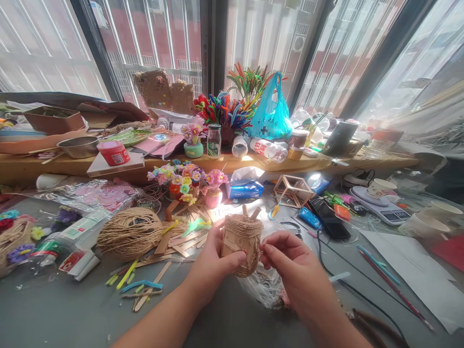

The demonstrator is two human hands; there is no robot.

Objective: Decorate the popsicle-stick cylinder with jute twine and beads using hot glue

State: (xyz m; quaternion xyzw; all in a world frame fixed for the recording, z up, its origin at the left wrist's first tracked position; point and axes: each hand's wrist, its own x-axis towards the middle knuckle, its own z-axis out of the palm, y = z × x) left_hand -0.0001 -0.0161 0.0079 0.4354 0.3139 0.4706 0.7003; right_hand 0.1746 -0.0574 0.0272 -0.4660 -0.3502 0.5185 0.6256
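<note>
My left hand (217, 261) is wrapped round a small rope-covered pot (242, 241), thumb across its front. Twine circles the pot's rim, and a flat cardboard-brown panel shows on its side. Short brown sticks poke up from its top. At the pot's right side my right hand (286, 253) has thumb and forefinger pinched together close to the surface; whatever sits between the fingertips is too small to make out. Below the pot lies a crumpled clear plastic bag (266, 289). To the left rests a large ball of twine (130, 233) beside scattered wooden sticks (186, 241).
Fuzzy flower pots (177, 181), a blue tissue pack (245, 188) and a wooden geometric frame (293, 191) stand behind. On the right are a black phone (329, 218), a kitchen scale (380, 205), a black cable (348, 280) and white paper (409, 275). A cluttered ledge (232, 166) runs below the windows.
</note>
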